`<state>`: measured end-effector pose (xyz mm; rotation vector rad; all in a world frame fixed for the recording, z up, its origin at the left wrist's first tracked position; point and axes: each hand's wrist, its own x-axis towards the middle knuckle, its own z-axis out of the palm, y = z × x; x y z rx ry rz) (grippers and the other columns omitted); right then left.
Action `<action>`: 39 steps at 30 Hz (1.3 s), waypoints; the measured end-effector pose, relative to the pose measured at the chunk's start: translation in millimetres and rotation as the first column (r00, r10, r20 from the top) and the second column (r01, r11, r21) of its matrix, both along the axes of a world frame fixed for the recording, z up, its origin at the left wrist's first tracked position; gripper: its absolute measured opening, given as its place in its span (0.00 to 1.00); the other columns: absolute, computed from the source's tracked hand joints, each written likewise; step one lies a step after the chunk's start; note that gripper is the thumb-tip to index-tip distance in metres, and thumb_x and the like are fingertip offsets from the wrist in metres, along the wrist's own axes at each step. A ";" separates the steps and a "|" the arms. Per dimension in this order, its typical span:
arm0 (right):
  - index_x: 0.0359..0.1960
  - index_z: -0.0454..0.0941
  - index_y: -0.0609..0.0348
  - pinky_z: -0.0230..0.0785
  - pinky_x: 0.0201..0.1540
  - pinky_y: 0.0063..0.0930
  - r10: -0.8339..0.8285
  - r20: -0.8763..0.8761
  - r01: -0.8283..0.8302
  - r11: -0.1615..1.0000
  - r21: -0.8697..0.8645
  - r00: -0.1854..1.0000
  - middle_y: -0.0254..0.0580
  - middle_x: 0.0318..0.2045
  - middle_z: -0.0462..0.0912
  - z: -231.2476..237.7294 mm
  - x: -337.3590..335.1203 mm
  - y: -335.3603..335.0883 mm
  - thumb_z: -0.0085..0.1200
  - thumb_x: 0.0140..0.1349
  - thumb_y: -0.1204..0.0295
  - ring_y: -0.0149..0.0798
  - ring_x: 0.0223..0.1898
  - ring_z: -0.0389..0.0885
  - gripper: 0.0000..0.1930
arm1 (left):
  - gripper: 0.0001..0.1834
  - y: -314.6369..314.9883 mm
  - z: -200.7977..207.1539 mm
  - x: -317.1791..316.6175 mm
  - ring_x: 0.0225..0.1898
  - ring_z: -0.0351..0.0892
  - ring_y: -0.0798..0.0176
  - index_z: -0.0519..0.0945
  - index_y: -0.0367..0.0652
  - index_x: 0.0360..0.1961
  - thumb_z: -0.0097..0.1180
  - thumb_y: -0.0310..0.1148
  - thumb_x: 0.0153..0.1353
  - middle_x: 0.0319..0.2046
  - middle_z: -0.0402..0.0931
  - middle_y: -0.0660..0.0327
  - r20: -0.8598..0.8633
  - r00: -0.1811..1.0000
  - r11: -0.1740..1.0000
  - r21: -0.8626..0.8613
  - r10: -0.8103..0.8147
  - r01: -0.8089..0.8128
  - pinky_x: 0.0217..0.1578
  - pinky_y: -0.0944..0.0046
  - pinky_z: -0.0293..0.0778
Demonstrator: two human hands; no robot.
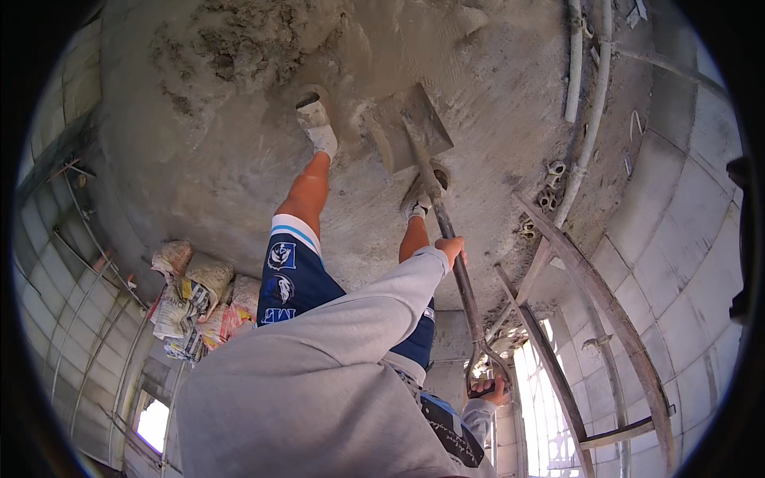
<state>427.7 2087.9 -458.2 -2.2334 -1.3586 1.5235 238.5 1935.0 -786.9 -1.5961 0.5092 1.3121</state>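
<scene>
Head view: left fingers (460, 248) and right fingers (498, 392) grip the shovel (433, 190); grey mix (510, 72) seems partly smoothed, one rough patch (247, 44) apparently unlevelled.

We've a ladder-like wooden frame (615, 315) as ref. pt. Just R of it we see a pale block wall (681, 263); nr its top end, a long grey pipe (603, 72) running up, w/ a shorter pipe (574, 60) alongside & small hollow bits (547, 197), material unclear. Behind its L rail, we've a bright barred opening (543, 398); well L, piled printed sacks (209, 279), & a 2nd bright opening (152, 424) farther L.
</scene>
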 end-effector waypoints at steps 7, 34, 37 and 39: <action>0.24 0.67 0.59 0.58 0.12 0.30 0.226 -0.230 -0.266 0.950 -0.161 0.947 0.37 0.10 0.66 -116.5 -232.9 -208.2 0.54 0.53 0.76 0.34 0.09 0.65 0.07 | 0.07 -239.6 -77.6 -231.7 0.15 0.66 0.60 0.67 0.45 0.19 0.49 0.29 0.52 0.14 0.64 0.60 -0.378 0.926 0.959 -0.253 0.026 -0.130 0.20 0.59 0.69; 0.29 0.74 0.61 0.67 0.44 0.43 0.976 0.106 -0.598 -0.201 0.776 -0.190 0.44 0.29 0.74 -136.9 -166.8 -78.1 0.59 0.38 0.73 0.47 0.34 0.74 0.13 | 0.12 -173.6 85.3 -262.4 0.12 0.61 0.71 0.63 0.50 0.19 0.51 0.32 0.56 0.12 0.60 0.71 -0.697 0.648 0.930 0.075 0.306 -0.359 0.18 0.67 0.65; 0.27 0.75 0.57 0.65 0.42 0.42 0.997 0.041 -0.705 -0.074 0.705 -0.064 0.41 0.27 0.74 -125.8 -191.8 -70.9 0.60 0.40 0.74 0.45 0.32 0.74 0.10 | 0.13 -127.9 15.7 -287.4 0.13 0.61 0.70 0.62 0.50 0.20 0.54 0.32 0.53 0.13 0.60 0.71 -0.580 0.786 0.955 -0.044 0.215 -0.294 0.18 0.66 0.63; 0.26 0.75 0.55 0.64 0.41 0.40 0.994 -0.090 -0.747 0.107 0.657 0.064 0.40 0.26 0.75 -128.9 -203.8 -75.5 0.61 0.40 0.74 0.45 0.32 0.74 0.10 | 0.11 -109.8 -13.1 -306.2 0.14 0.62 0.71 0.64 0.49 0.21 0.55 0.31 0.53 0.14 0.62 0.70 -0.571 0.815 0.984 -0.067 0.096 -0.163 0.18 0.66 0.65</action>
